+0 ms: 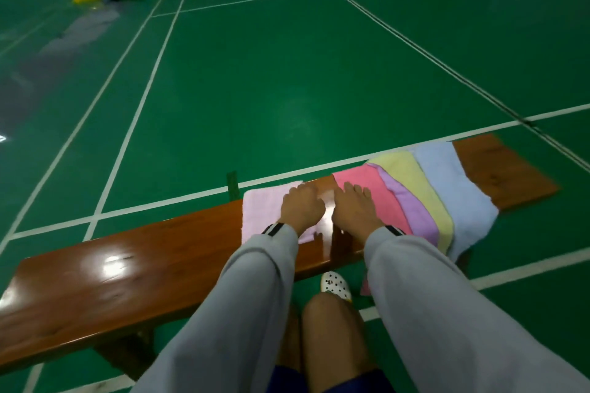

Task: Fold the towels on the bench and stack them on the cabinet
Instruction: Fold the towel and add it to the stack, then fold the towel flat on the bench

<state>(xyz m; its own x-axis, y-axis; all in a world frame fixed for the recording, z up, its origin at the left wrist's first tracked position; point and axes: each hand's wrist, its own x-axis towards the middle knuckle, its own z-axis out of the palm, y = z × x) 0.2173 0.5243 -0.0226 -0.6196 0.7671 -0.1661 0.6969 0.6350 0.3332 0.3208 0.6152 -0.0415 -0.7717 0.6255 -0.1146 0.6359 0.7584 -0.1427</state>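
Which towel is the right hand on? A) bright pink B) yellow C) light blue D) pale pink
A: the right hand lies flat on the bright pink towel, the leftmost of the overlapped row; the left hand is the one on the pale pink towel.

The left hand (301, 209) rests, fingers curled, on a pale pink towel (261, 214) on the surface (127, 271). Beside it the right hand (354, 210) lies flat on a pink towel (380, 198). To that hand's right lie the purple towel (410, 201), yellow towel (415, 182) and blue towel (453, 195).
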